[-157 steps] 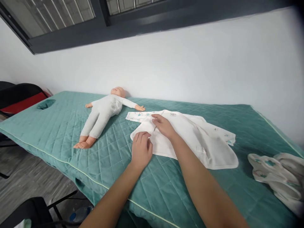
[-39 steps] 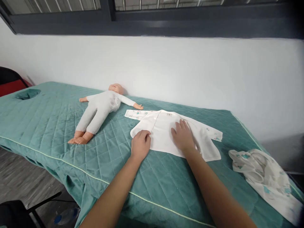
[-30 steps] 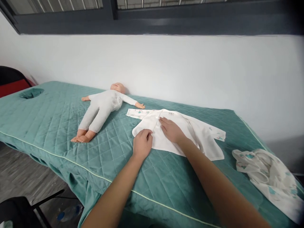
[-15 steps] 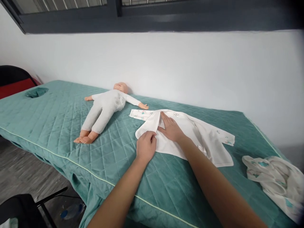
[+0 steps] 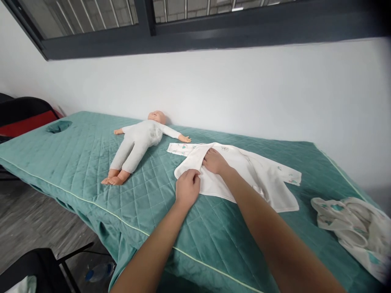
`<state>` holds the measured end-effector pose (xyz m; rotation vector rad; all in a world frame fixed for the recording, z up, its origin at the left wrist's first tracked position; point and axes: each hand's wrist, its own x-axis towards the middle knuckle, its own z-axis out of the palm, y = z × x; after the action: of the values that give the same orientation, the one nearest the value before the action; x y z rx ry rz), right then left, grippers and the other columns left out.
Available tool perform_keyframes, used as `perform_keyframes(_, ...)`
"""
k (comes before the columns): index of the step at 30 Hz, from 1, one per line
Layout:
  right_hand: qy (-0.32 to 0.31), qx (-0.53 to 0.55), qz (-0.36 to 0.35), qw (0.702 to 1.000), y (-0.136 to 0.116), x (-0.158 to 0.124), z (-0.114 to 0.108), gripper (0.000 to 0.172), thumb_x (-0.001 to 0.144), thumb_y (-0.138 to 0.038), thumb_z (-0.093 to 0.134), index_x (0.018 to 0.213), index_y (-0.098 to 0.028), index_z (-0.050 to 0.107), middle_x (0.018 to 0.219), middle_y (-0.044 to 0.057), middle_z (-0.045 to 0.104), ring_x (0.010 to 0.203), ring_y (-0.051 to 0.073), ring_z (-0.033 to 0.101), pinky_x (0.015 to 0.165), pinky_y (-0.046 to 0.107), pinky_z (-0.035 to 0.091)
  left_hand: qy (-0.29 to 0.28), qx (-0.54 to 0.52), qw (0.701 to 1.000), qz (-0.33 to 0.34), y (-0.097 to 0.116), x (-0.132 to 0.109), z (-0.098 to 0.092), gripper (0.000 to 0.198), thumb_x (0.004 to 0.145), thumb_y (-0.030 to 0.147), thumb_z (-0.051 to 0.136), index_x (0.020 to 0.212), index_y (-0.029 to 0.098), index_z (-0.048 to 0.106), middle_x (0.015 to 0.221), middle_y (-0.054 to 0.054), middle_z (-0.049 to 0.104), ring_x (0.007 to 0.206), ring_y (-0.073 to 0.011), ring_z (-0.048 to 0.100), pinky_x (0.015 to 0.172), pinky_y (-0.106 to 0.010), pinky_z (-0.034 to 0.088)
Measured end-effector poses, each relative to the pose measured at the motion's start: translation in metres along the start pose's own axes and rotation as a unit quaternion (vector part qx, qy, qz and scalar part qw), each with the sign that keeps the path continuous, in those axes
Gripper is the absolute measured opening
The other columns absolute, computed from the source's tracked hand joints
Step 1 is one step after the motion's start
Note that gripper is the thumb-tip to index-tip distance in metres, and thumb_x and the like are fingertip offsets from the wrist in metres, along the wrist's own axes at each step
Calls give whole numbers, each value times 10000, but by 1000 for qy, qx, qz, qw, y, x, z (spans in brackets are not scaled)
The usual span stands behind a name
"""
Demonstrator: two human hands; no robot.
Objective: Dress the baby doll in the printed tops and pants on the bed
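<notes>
A white long-sleeved baby shirt (image 5: pixel 227 185) lies spread open on the green quilted bed cover, its printed sleeves stretched to both sides. My left hand (image 5: pixel 187 188) pinches the lower edge of the shirt's left front panel between thumb and fingers. Higher up, my right hand (image 5: pixel 215 161) has its fingers bent at the edge of that same panel, near the neckline; the fingertips are partly covered by the cloth. A baby doll (image 5: pixel 137 142) in a pale bodysuit lies on its back to the left, arms spread, one hand close to a shirt sleeve.
Crumpled printed baby clothing (image 5: pixel 356 232) lies at the right on the green bed cover (image 5: pixel 146 195). The bed has a face hole (image 5: pixel 59 126) at its far left. Chairs stand behind and at the lower left. A plastic bottle (image 5: pixel 99 272) lies on the floor.
My right hand's fingers, stretched flat along the panel before, are now bent in at its edge. My left hand keeps its pinch. The camera view has tilted up a little.
</notes>
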<state>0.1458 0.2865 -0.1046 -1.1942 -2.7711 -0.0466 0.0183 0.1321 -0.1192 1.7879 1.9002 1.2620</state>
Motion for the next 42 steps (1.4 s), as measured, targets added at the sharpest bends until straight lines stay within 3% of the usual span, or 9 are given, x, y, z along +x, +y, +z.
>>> perform_keyframes(15,26,44,40,998,2,4,5,502,1021,-441,375,1326,-118,609,1402,163,618,1346,294,492,1174,451,280,9,-18,1000,0,-4,0,1,245,867,101,495,970,213,687,940,-27,727,886,-188,642,805,-294,448)
perform_keyframes(21,38,58,69,995,11,-20,2,573,1031,-496,307,1468,-169,480,1591,123,434,1480,274,362,1200,468,266,12,-47,999,-10,-4,1,-1,245,851,88,506,949,206,697,930,-27,738,868,-183,655,800,-292,460)
perform_keyframes(27,0,37,192,981,40,-61,-2,710,1021,-546,251,1564,-97,337,1665,129,281,1546,262,247,1246,462,214,33,-89,995,-34,-4,1,-4,239,848,91,501,917,196,704,903,-23,741,847,-171,656,791,-281,464)
perform_keyframes(30,5,27,245,969,49,-79,-3,735,1015,-530,263,1546,-29,349,1657,179,276,1539,299,256,1254,457,202,47,-114,991,-42,-5,1,-4,235,852,101,495,917,188,704,883,-25,734,825,-164,651,780,-274,465)
perform_keyframes(34,35,11,286,958,42,-93,-1,733,1011,-472,299,1499,70,371,1617,291,289,1526,375,253,1249,454,206,52,-129,989,-49,-5,1,-4,237,845,104,495,921,185,704,882,-24,731,809,-159,644,773,-270,462)
perform_keyframes(38,63,-5,310,949,29,-97,-2,711,1009,-448,297,1492,67,371,1607,340,256,1520,412,247,1219,514,247,49,-130,989,-52,-4,1,-6,227,850,119,499,920,187,704,868,-19,726,803,-157,641,770,-269,459)
perform_keyframes(42,50,-3,311,949,24,-99,-5,691,1012,-421,284,1485,72,387,1601,345,265,1520,406,255,1211,511,264,46,-136,988,-53,-3,1,-7,226,854,120,495,918,184,702,864,-20,723,797,-158,635,768,-274,461)
